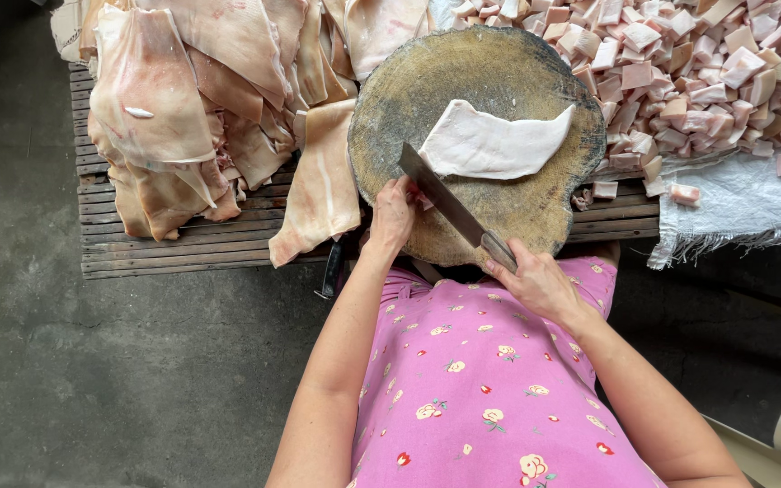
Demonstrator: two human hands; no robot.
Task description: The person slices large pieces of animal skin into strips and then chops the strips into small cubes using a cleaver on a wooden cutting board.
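A cleaver [449,206] is gripped at its handle by the clenched right hand [540,285], its blade steadied by the left hand [392,217] fingertips, with the white fat slab [490,143] lying just beyond them on the round chopping block [390,108].

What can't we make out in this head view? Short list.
- Left hand fingertips: tucked behind the cleaver blade.
- Cleaver handle: covered by the right hand.
- Heap of cut cubes and stack of skin sheets: cut off by the top edge.
- Dark object at the pallet edge: too small to identify.
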